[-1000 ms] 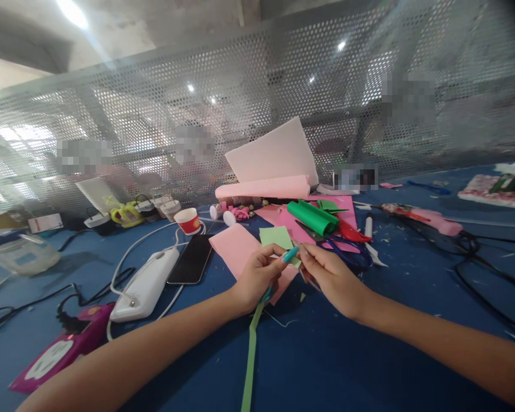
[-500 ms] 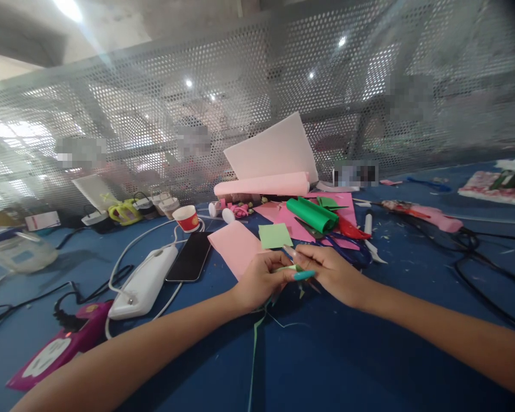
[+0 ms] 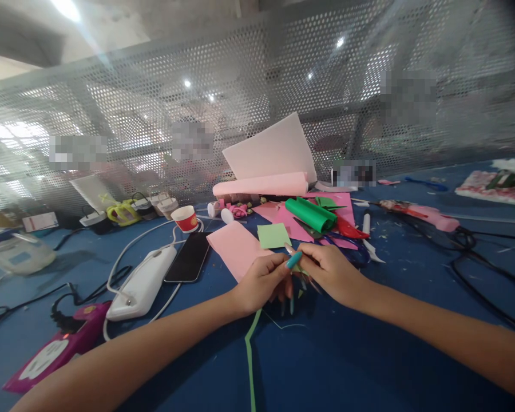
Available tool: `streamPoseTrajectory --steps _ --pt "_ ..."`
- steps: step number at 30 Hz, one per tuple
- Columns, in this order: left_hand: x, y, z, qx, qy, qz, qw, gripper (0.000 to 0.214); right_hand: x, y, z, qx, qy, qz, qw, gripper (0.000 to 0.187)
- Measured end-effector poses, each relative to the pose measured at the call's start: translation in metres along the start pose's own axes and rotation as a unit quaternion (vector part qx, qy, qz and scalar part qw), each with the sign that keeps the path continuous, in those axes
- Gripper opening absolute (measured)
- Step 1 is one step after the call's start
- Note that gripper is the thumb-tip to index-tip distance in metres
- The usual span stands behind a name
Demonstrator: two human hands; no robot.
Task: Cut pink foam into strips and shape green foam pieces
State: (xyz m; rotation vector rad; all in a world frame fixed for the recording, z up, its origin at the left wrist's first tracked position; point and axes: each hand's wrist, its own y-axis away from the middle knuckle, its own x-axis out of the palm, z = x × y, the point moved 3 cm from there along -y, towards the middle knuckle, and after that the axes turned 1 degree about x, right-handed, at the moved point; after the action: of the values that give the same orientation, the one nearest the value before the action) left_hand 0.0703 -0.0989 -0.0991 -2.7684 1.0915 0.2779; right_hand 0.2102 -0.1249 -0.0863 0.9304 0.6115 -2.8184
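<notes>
My left hand (image 3: 261, 283) is closed, its thumb and fingers pinching at the right hand's fingertips. A thin green paper strip (image 3: 251, 355) hangs from beneath my left hand and runs down to the bottom edge of the view. My right hand (image 3: 332, 272) is closed too, its fingertips meeting the left thumb. Between the fingertips a bit of pale green paper shows, mostly hidden; it looks like part of the same strip. Just beyond the hands lie a light green paper square (image 3: 273, 236) and a pink paper sheet (image 3: 234, 246).
Left of the hands are a black phone (image 3: 187, 257), a white power strip (image 3: 141, 286) and a red paper cup (image 3: 185, 219). Behind are a green paper roll (image 3: 311, 214) and a pink roll (image 3: 261, 185). A pink glue gun (image 3: 429, 214) with black cables lies right.
The left thumb has shifted up and left against the right fingertips, and the lower left fingers have spread downward. The hanging green strip has turned and shows wider.
</notes>
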Motion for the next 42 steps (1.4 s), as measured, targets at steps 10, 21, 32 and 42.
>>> streamPoseTrajectory --steps 10,21,32,42 --pt "0.006 0.006 -0.006 0.013 -0.048 -0.039 0.998 0.039 0.001 0.004 0.012 -0.026 0.096 -0.04 0.994 0.024" --pt "0.002 0.007 -0.005 0.024 -0.13 -0.095 0.987 0.037 0.008 0.007 0.013 -0.011 0.093 -0.08 0.992 0.027" --pt "0.004 0.008 -0.007 0.031 -0.173 -0.116 0.978 0.036 0.011 0.003 0.009 0.016 0.036 -0.082 0.996 0.031" --pt "0.001 0.007 -0.007 0.015 -0.143 -0.159 0.977 0.033 0.014 0.007 0.011 0.029 -0.059 -0.064 0.996 0.035"
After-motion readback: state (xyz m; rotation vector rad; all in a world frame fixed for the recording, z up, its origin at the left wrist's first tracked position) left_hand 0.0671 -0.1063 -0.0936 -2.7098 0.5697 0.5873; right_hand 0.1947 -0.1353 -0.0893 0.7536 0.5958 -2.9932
